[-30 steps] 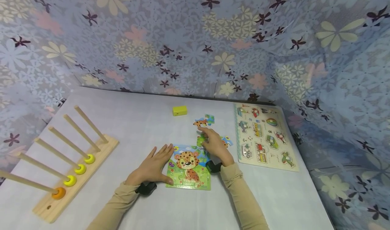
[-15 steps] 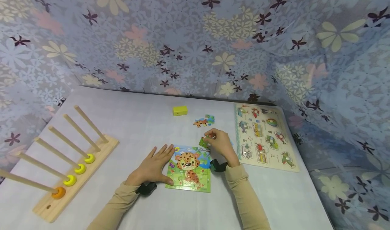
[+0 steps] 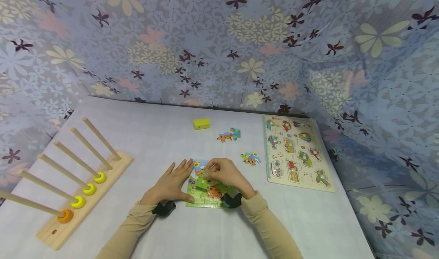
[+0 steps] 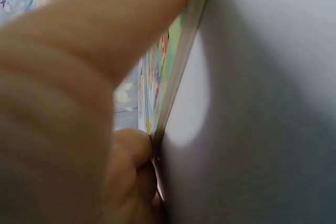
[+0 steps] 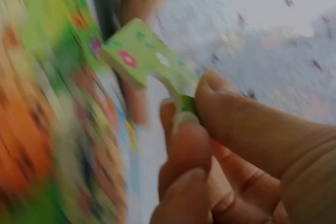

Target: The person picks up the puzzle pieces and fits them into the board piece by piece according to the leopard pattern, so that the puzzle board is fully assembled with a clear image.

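Note:
My right hand pinches a green jigsaw piece between thumb and fingertips, above the leopard puzzle. The piece carries a pink flower and a white one, as the right wrist view shows. The hand and piece cover much of the leopard's face in the head view. Along the puzzle's left edge lies my left hand, fingers straight and spread. Its thumb touches the board's rim in the left wrist view, with a fingertip at the rim's far end.
Loose jigsaw pieces lie right of the puzzle, with more pieces behind it. A yellow block stands farther back. On the right is a wooden picture board; on the left, a peg rack with upright rods and rings.
My right hand has picked up the green piece from behind the puzzle's right corner and carried it left over the puzzle. The left hand has stayed at the edge.

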The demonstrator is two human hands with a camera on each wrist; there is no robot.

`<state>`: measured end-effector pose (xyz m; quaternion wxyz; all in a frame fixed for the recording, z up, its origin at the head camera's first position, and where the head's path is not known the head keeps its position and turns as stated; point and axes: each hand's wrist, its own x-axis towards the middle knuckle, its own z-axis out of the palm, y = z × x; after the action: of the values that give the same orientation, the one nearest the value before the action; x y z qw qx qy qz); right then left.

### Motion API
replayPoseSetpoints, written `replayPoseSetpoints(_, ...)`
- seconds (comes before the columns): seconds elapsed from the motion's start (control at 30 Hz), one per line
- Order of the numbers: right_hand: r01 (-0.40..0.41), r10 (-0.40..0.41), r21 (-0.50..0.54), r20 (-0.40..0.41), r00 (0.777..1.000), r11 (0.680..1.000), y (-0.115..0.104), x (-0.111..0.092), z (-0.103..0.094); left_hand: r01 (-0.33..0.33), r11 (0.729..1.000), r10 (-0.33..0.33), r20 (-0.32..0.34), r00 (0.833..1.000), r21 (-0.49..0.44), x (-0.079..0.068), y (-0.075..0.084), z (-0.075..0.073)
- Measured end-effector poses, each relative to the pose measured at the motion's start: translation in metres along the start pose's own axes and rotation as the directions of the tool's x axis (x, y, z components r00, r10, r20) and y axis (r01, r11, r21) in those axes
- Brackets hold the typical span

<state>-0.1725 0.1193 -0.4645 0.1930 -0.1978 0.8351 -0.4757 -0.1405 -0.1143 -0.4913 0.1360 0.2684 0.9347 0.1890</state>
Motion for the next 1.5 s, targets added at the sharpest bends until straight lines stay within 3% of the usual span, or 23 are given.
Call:
replayPoseSetpoints(0.07,-0.002,0.005,-0.043,0.064,0.998,0.999,0.0,0.002,0.011,-0.011,1.0,0.011,-0.003,1.0,0.001,0.0,-0.001,0.0)
replayPoseSetpoints(0.17,-0.01,0.023,-0.132,0.095,0.995,0.991,0.001,0.003,0.023,-0.017,1.0,0.017,0.003,1.0,0.0,0.001,-0.001,0.0)
replayPoseSetpoints(0.33,0.002,0.014,-0.253,0.063,0.998,0.967,0.001,0.004,0.034,-0.017,1.0,0.017,0.006,1.0,0.014,0.002,-0.002,0.001)
replayPoseSetpoints(0.77,0.049,-0.056,-0.368,-0.007,0.998,0.929,-0.005,0.003,0.045,-0.011,1.0,0.011,-0.009,1.0,0.009,0.002,-0.004,0.001)
replayPoseSetpoints(0.97,0.058,-0.049,-0.228,0.043,0.998,0.972,0.003,0.002,0.031,-0.014,1.0,0.014,-0.014,1.0,-0.005,0.001,-0.003,0.002)
replayPoseSetpoints(1.03,0.031,-0.032,-0.178,0.002,1.0,0.984,0.007,0.001,0.018,-0.008,1.0,0.008,-0.009,1.0,-0.01,0.002,-0.002,0.003)
replayPoseSetpoints(1.1,-0.004,-0.01,-0.158,-0.089,0.996,0.987,0.011,-0.001,0.001,-0.003,1.0,0.003,-0.006,1.0,-0.014,0.002,-0.003,0.004)
replayPoseSetpoints(1.17,-0.058,0.02,-0.178,-0.208,0.978,0.982,0.018,-0.004,-0.019,0.003,1.0,-0.003,-0.002,1.0,-0.014,0.002,-0.003,0.005)
replayPoseSetpoints(1.3,-0.214,0.112,-0.213,-0.409,0.906,0.953,0.037,-0.012,-0.056,-0.002,1.0,0.002,-0.004,1.0,-0.017,0.002,-0.003,0.005)
replayPoseSetpoints(1.4,-0.328,0.193,-0.227,-0.466,0.863,0.917,0.051,-0.019,-0.075,-0.005,1.0,0.005,-0.004,1.0,-0.015,0.002,-0.003,0.005)
replayPoseSetpoints(1.5,-0.383,0.235,-0.239,-0.479,0.846,0.892,0.059,-0.023,-0.083,-0.003,1.0,0.003,-0.004,1.0,-0.014,0.002,-0.003,0.004)
